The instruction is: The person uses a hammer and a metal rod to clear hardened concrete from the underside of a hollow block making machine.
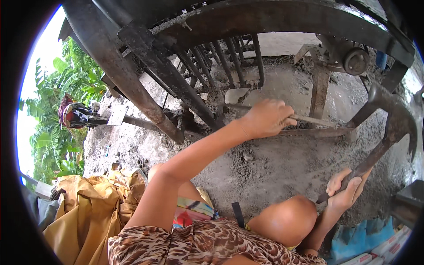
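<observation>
My left hand (267,118) reaches forward in front of a dark metal machine (176,79), its fingers closed around a thin metal rod (316,121). One end of the rod points left toward the bars under the machine; the other sticks out to the right above a low frame rail. At the right, my right hand (346,190) grips the lower handle of a claw hammer (388,126). The hammer's head is up, to the right of the rod and apart from it. Grey, cement-like dirt coats the bars (232,62) and lies on the ground beneath.
A rusty slanted leg (132,88) of the machine stands at left, and a round wheel (356,61) sits at upper right. A tan cloth (88,203) lies left of me. Blue sacks (362,240) lie lower right. A motorcycle (81,115) and plants are farther left.
</observation>
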Demonstrator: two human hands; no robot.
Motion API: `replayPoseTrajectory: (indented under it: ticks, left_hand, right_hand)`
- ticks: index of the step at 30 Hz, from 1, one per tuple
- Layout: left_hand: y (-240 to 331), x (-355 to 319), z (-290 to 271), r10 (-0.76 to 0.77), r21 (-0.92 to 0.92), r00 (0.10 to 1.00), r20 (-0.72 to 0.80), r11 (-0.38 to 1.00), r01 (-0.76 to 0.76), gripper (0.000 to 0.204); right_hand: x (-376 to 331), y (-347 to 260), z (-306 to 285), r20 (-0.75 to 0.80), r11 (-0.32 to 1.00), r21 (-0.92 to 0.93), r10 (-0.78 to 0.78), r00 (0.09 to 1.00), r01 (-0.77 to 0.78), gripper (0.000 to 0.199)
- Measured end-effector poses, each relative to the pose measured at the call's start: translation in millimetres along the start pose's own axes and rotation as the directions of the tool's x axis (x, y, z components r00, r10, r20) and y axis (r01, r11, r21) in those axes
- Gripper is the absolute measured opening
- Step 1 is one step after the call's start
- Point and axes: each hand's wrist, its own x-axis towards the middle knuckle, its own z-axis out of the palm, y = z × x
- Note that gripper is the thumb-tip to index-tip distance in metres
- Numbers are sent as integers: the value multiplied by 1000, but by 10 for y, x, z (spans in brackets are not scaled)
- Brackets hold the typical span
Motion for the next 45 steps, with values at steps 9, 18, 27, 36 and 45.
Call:
replayPoseTrajectory:
  ticks: [9,18,27,36,45]
  left_hand:
    - [-105,-215,468,9,-6,944,330,1000,-7,42]
    - [-554,-409,800,30,135,985,171,989,-54,44]
    - [-1209,228,992,-11,246,995,-98,969,35,51]
    - [-857,-128,1120,37,115,963,267,991,-70,51]
    - [-607,27,828,138,197,984,115,968,-159,43]
  right_hand:
    - [-239,429,-173,7,941,-26,337,941,-337,57]
    - [-230,637,-254,-35,910,-51,411,911,-412,53]
    - [-218,696,-305,-136,921,-4,385,913,-389,56]
    - [-323,655,-460,-137,917,-122,362,922,-379,54]
    - [-331,707,-437,-97,934,-124,325,941,-335,55]
